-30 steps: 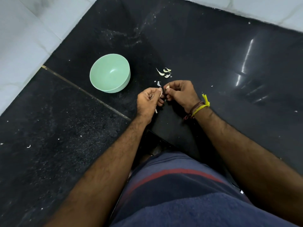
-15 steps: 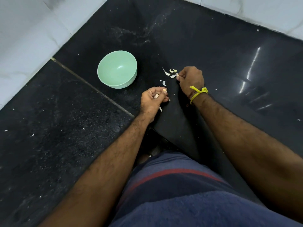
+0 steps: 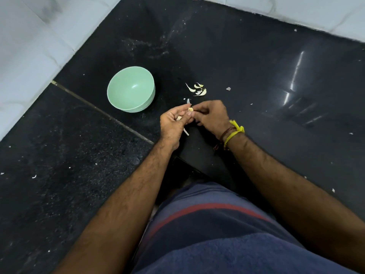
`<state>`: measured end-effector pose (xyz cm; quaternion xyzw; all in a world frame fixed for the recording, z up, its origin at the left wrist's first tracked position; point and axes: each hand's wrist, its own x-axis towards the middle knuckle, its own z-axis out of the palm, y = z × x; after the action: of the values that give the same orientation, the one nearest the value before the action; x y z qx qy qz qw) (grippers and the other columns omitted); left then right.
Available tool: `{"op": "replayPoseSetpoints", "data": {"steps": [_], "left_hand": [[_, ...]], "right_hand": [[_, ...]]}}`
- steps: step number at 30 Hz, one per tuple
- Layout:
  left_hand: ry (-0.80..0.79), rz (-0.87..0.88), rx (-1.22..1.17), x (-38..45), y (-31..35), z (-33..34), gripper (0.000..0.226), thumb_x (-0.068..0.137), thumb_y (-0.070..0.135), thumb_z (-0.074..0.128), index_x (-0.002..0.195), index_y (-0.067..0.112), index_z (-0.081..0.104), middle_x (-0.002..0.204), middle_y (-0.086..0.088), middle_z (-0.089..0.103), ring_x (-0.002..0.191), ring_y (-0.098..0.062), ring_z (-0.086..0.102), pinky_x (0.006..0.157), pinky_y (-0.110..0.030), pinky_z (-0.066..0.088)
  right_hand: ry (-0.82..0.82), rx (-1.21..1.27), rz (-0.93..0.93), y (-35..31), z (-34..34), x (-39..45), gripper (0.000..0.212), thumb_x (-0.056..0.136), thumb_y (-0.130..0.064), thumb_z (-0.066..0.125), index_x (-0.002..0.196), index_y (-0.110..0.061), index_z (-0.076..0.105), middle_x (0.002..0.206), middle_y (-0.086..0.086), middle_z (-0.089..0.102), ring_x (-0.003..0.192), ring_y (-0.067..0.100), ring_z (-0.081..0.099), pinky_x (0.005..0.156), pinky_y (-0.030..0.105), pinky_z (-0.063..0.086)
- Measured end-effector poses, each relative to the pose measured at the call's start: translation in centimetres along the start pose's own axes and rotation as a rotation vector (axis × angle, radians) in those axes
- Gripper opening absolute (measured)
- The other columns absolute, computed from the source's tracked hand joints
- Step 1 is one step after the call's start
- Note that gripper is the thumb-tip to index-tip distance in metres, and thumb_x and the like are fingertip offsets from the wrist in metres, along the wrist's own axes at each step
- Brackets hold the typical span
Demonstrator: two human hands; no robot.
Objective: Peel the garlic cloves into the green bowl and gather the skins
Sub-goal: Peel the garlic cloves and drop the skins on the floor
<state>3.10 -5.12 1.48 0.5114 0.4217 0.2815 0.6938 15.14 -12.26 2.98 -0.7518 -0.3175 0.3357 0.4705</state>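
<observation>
Both hands, left (image 3: pixel 173 123) and right (image 3: pixel 212 117), meet with fingers curled, pinching.

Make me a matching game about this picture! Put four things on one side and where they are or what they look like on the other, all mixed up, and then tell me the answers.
Things:
1. green bowl
2. garlic skins
3. garlic clove
4. yellow thread

Descriptions:
A. pinched between the left hand and the right hand
B. tied round the right wrist
C. standing empty on the black floor
D. lying in a small pile on the floor beyond the hands

Right pairs: 1-C, 2-D, 3-A, 4-B
</observation>
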Motion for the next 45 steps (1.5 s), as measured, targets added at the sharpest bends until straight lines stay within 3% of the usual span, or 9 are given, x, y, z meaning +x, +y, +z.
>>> {"op": "replayPoseSetpoints", "data": {"steps": [4, 9, 13, 16, 19, 26, 31, 38, 45], "left_hand": [[-0.016, -0.003, 0.025, 0.0, -0.1, -0.1, 0.032, 0.086, -0.003, 0.074, 0.118, -0.005, 0.068, 0.096, -0.013, 0.075, 0.086, -0.016, 0.072, 0.080, -0.024, 0.060], [0.005, 0.025, 0.082, 0.1, -0.4, 0.2, 0.025, 0.088, -0.004, 0.072, 0.113, -0.005, 0.070, 0.090, -0.008, 0.075, 0.082, -0.011, 0.073, 0.077, -0.022, 0.060], [0.062, 0.068, 0.163, 0.2, -0.9, 0.7, 0.020, 0.089, -0.003, 0.071, 0.109, -0.006, 0.072, 0.086, -0.007, 0.075, 0.074, -0.010, 0.071, 0.077, -0.024, 0.060], [0.161, 0.114, 0.228, 0.2, -1.3, 1.3, 0.016, 0.087, 0.002, 0.074, 0.102, 0.001, 0.077, 0.089, -0.009, 0.077, 0.077, -0.015, 0.073, 0.081, -0.032, 0.061], [0.276, 0.180, 0.349, -0.2, -1.5, 2.0, 0.013, 0.086, 0.008, 0.075, 0.098, 0.007, 0.079, 0.086, -0.001, 0.078, 0.079, -0.010, 0.073, 0.080, -0.027, 0.060], [0.221, 0.228, 0.486, -0.1, -0.8, 1.6, 0.014, 0.085, 0.012, 0.075, 0.097, 0.007, 0.080, 0.087, 0.000, 0.078, 0.079, -0.005, 0.072, 0.079, -0.022, 0.059], [0.013, 0.184, 0.503, 1.0, -0.6, 0.2, 0.025, 0.079, 0.033, 0.073, 0.094, 0.015, 0.080, 0.081, 0.003, 0.077, 0.078, -0.019, 0.076, 0.081, -0.047, 0.062], [0.048, 0.212, 0.525, 1.0, -0.5, 0.7, 0.018, 0.086, 0.024, 0.072, 0.097, 0.012, 0.079, 0.079, 0.001, 0.077, 0.073, -0.016, 0.074, 0.075, -0.044, 0.063], [-0.031, 0.241, 0.532, 0.7, -0.5, 0.4, 0.012, 0.093, 0.019, 0.070, 0.096, 0.011, 0.079, 0.078, -0.002, 0.076, 0.071, -0.015, 0.075, 0.076, -0.036, 0.062]], "right_hand": [[0.031, 0.070, -0.005, 0.0, 0.0, -0.4, 0.009, 0.081, -0.013, 0.080, 0.089, -0.015, 0.077, 0.074, -0.002, 0.074, 0.065, 0.008, 0.069, 0.059, 0.024, 0.056], [0.129, 0.041, -0.081, 0.4, 0.1, -0.9, 0.012, 0.076, -0.014, 0.083, 0.087, -0.014, 0.080, 0.078, -0.007, 0.075, 0.074, 0.001, 0.070, 0.071, 0.014, 0.054], [0.198, 0.022, -0.089, 0.6, 0.5, -1.1, 0.011, 0.076, -0.011, 0.081, 0.087, -0.012, 0.080, 0.074, -0.006, 0.073, 0.068, -0.007, 0.067, 0.066, 0.007, 0.049], [0.243, 0.012, -0.085, 0.4, 0.8, -1.2, 0.008, 0.077, -0.010, 0.079, 0.085, -0.012, 0.080, 0.070, -0.007, 0.073, 0.065, -0.007, 0.066, 0.065, 0.007, 0.049], [0.262, -0.015, -0.069, 0.3, 1.1, -1.1, 0.007, 0.078, -0.013, 0.077, 0.084, -0.015, 0.080, 0.075, -0.006, 0.075, 0.069, -0.003, 0.068, 0.069, 0.012, 0.053], [0.196, -0.054, -0.117, 0.5, 0.3, -0.5, 0.009, 0.082, -0.014, 0.073, 0.086, -0.016, 0.081, 0.077, -0.008, 0.075, 0.075, 0.001, 0.070, 0.073, 0.014, 0.054], [-0.031, 0.053, -0.068, 1.1, -1.5, 0.8, 0.009, 0.085, -0.005, 0.071, 0.083, -0.012, 0.077, 0.070, 0.001, 0.073, 0.062, 0.004, 0.068, 0.064, 0.018, 0.055], [-0.007, 0.266, -0.044, 1.7, -0.8, 0.4, 0.007, 0.083, 0.000, 0.074, 0.088, -0.006, 0.073, 0.082, 0.012, 0.075, 0.073, 0.020, 0.074, 0.069, 0.028, 0.060], [-0.240, 0.249, -0.009, 1.2, -2.5, 1.9, 0.014, 0.084, 0.001, 0.074, 0.095, 0.009, 0.070, 0.084, 0.027, 0.071, 0.073, 0.021, 0.069, 0.071, 0.024, 0.060]]}}
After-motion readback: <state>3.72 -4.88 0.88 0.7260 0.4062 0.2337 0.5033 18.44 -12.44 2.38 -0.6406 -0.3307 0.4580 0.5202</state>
